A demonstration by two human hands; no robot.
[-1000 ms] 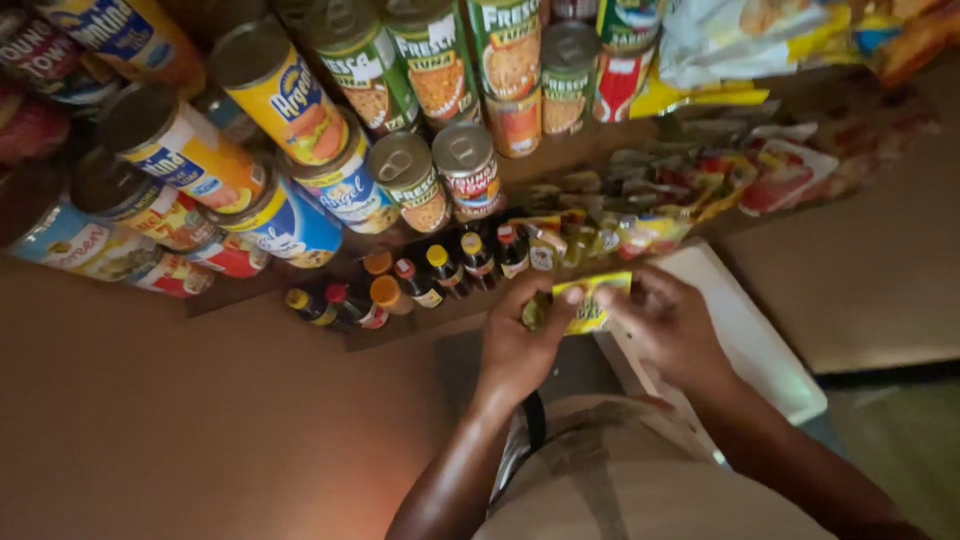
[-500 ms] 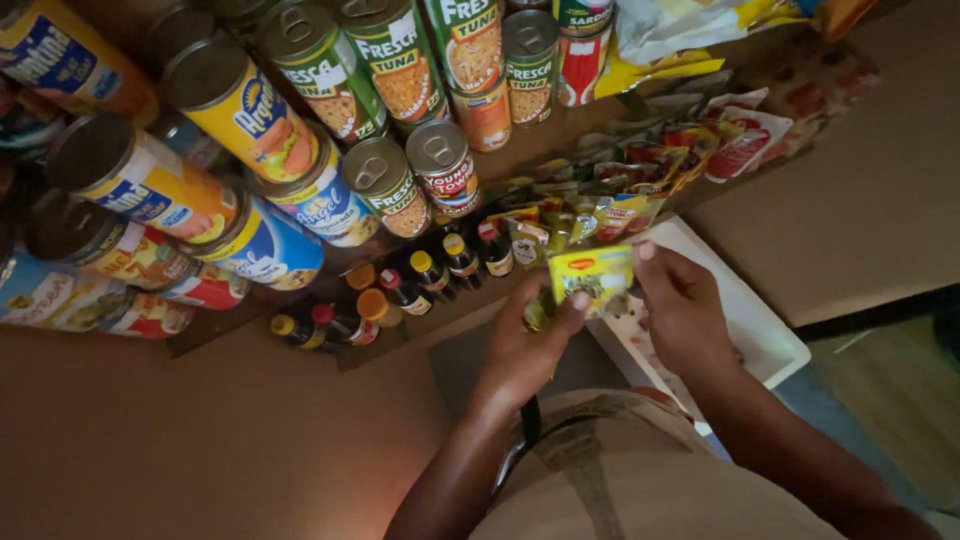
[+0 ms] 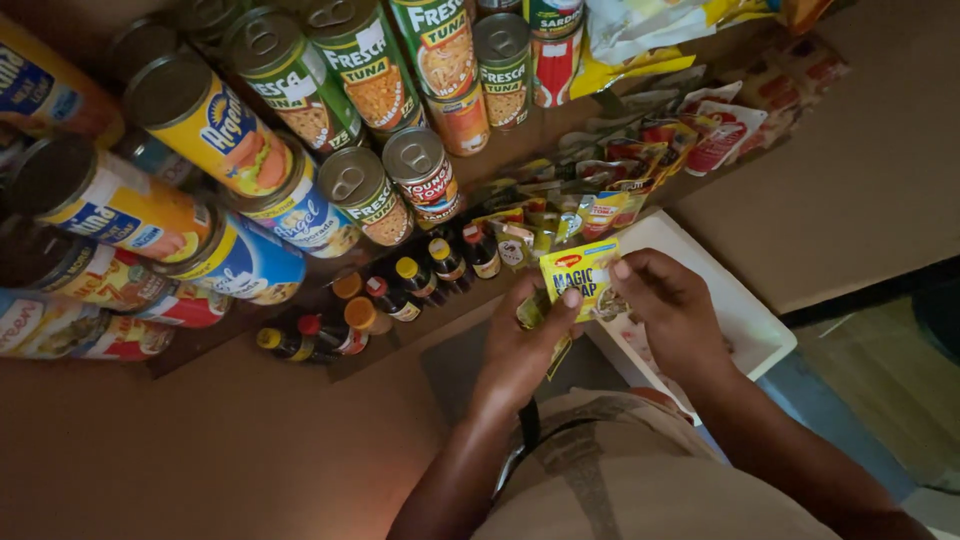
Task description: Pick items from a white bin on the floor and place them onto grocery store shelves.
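Yellow foil seasoning sachets (image 3: 578, 276), judged light, limp and slippery, best pinched at their sealed edges, are gripped between left hand (image 3: 522, 340) and right hand (image 3: 668, 308) close together, with small dark sauce bottles (image 3: 420, 280) at ten o'clock.

Shop, shelves of cans (image 3: 300, 90), sachets (image 3: 640, 160)

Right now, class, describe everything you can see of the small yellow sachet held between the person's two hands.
The yellow sachet is a small, flat, roughly rectangular packet that looks like glossy foil or plastic, with red and dark printing on its face. It is held upright, face to the camera, just in front of the hanging sachets on the shelf. The left hand pinches its lower left edge; the right hand takes its right edge. More sachets seem stacked behind it in the left hand.
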